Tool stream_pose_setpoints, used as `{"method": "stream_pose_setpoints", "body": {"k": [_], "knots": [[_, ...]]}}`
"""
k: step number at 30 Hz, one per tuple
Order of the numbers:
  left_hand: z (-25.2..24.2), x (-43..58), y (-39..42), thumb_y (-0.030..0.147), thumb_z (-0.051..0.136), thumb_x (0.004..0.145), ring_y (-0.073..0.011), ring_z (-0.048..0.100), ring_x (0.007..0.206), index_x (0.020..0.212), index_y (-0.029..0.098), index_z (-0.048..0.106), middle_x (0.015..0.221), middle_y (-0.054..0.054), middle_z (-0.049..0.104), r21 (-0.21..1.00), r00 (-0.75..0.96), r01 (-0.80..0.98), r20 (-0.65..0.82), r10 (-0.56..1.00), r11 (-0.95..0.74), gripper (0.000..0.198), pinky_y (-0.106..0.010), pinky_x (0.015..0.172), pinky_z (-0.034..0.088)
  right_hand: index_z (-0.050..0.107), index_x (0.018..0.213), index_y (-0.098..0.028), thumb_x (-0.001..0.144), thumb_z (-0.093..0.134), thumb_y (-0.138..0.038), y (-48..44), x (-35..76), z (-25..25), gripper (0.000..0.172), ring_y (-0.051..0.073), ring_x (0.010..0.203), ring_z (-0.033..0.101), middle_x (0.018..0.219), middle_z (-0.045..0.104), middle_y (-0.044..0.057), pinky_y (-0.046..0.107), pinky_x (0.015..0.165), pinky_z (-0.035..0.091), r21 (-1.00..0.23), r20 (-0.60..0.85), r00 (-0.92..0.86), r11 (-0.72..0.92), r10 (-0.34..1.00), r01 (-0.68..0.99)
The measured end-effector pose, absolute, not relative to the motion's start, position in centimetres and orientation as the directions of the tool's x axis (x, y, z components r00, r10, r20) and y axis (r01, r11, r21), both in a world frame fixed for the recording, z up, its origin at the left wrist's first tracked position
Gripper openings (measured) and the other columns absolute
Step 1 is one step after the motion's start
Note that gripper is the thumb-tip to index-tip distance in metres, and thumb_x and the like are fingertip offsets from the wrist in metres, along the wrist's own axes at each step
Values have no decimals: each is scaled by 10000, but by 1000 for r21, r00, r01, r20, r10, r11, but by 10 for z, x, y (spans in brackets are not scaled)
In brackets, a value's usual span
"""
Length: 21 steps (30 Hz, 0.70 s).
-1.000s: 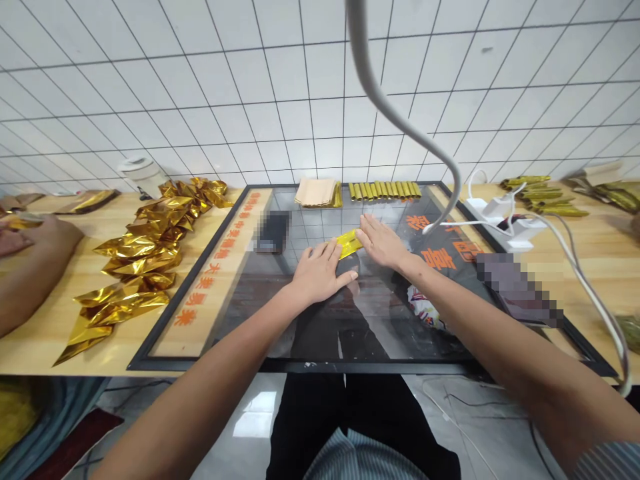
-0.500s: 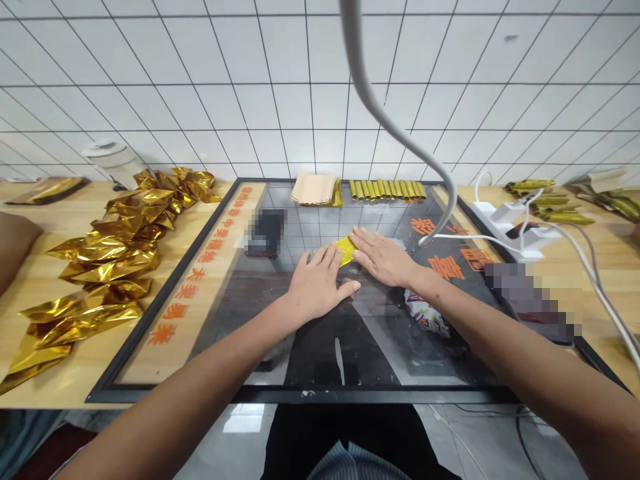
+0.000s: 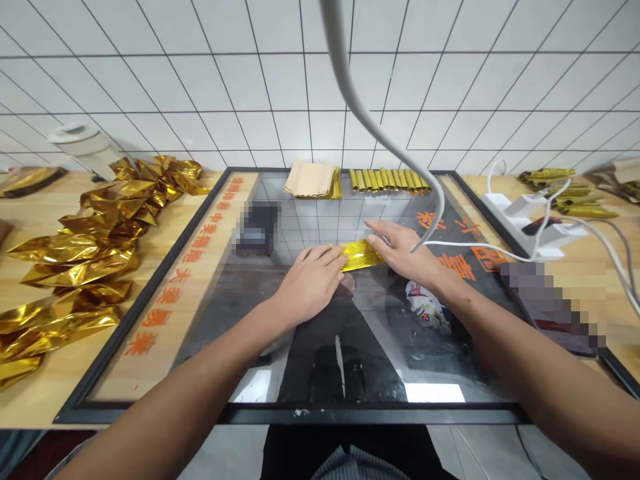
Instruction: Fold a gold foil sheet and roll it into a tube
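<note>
A gold foil pouch point(image 3: 361, 255) lies flat on the glass of a black-framed board point(image 3: 150, 280), between my two hands. My left hand point(image 3: 309, 281) rests palm down, fingers stretched out, with its fingertips on the pouch's left end. My right hand point(image 3: 406, 252) lies flat with fingers extended, pressing on the pouch's right end. Neither hand grips the pouch. At the board's far edge sit a row of rolled gold pouches point(image 3: 389, 179) and a stack of tan paper point(image 3: 311, 180).
A heap of loose gold pouches point(image 3: 95, 233) covers the wooden table on the left. A white power strip point(image 3: 530, 220) with cables lies to the right, more gold pouches point(image 3: 565, 193) behind it. A grey cable point(image 3: 370, 113) hangs down in front. A white jar point(image 3: 85, 143) stands far left.
The pouch now lies more exposed and stretched between my hands; my right hand has slid rightward along it. The view has shifted, and another person's arm at the left edge is gone.
</note>
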<state>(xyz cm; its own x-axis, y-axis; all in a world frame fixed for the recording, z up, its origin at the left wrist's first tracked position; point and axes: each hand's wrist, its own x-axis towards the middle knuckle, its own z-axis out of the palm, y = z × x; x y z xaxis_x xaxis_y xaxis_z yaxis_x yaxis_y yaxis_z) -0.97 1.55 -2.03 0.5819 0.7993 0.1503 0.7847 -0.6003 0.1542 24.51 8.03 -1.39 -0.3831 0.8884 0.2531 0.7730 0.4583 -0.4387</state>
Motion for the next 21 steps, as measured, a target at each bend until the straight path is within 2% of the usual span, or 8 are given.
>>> {"method": "stream_pose_setpoints", "body": {"k": [5, 7, 9, 11, 12, 14, 17, 21], "knots": [[-22, -22, 34, 137, 415, 1058, -284, 408, 1579, 1369, 314, 753, 1716, -22, 487, 168, 626, 736, 199, 754, -656, 492, -524, 1281, 346, 799, 1288, -195, 1032, 503, -436, 73, 246, 0, 459, 343, 1166, 744, 1265, 795, 144, 491, 1068, 570, -397, 208, -393, 445, 896, 803], [-21, -24, 37, 112, 446, 1030, -304, 389, 1588, 1367, 315, 756, 1747, -45, 435, 128, 583, 775, 229, 779, -618, 501, -544, 1273, 348, 814, 1236, -199, 1022, 530, -421, 70, 246, 2, 420, 340, 1096, 756, 1224, 802, 145, 488, 996, 588, -391, 170, -389, 424, 905, 817], [-17, -23, 35, 93, 446, 1012, -321, 440, 1537, 1387, 297, 740, 1730, -81, 448, 89, 509, 834, 261, 820, -545, 518, -543, 1224, 404, 813, 1212, -216, 1017, 553, -418, 67, 245, 2, 383, 325, 1052, 763, 1217, 810, 128, 467, 929, 597, -414, 140, -383, 405, 913, 815], [-12, -20, 28, 92, 427, 1011, -324, 564, 1373, 1383, 270, 731, 1581, -128, 583, 56, 424, 888, 283, 860, -457, 512, -513, 1117, 489, 800, 1213, -232, 1009, 583, -422, 63, 243, 3, 354, 304, 992, 770, 1156, 828, 105, 433, 850, 596, -464, 116, -370, 379, 922, 800], [-9, -17, 23, 104, 421, 1017, -316, 619, 1253, 1371, 254, 730, 1427, -143, 662, 42, 389, 908, 284, 876, -417, 493, -490, 1047, 522, 791, 1215, -239, 1004, 597, -425, 61, 242, 3, 342, 293, 945, 771, 1098, 836, 92, 413, 802, 589, -489, 107, -364, 368, 925, 791], [-6, -13, 15, 120, 421, 1021, -285, 664, 1085, 1341, 257, 730, 1183, -116, 713, 40, 354, 925, 267, 896, -377, 466, -434, 930, 550, 778, 1189, -258, 998, 615, -424, 56, 239, 3, 300, 260, 829, 755, 956, 831, 55, 368, 699, 554, -529, 95, -367, 359, 925, 769], [-7, -7, 10, 132, 439, 1019, -265, 679, 1026, 1257, 274, 753, 1096, -76, 722, 99, 378, 909, 218, 900, -406, 419, -406, 867, 554, 760, 1101, -289, 999, 614, -399, 48, 234, 4, 209, 202, 671, 686, 779, 775, -10, 314, 595, 481, -593, 67, -409, 366, 910, 717], [-15, -6, 15, 102, 436, 1002, -270, 667, 1024, 1202, 238, 764, 1060, -85, 702, 134, 406, 889, 216, 888, -439, 407, -421, 905, 564, 736, 954, -285, 1000, 618, -365, 44, 231, 6, 149, 170, 613, 636, 709, 736, -37, 295, 573, 454, -681, 30, -455, 351, 890, 642]]}}
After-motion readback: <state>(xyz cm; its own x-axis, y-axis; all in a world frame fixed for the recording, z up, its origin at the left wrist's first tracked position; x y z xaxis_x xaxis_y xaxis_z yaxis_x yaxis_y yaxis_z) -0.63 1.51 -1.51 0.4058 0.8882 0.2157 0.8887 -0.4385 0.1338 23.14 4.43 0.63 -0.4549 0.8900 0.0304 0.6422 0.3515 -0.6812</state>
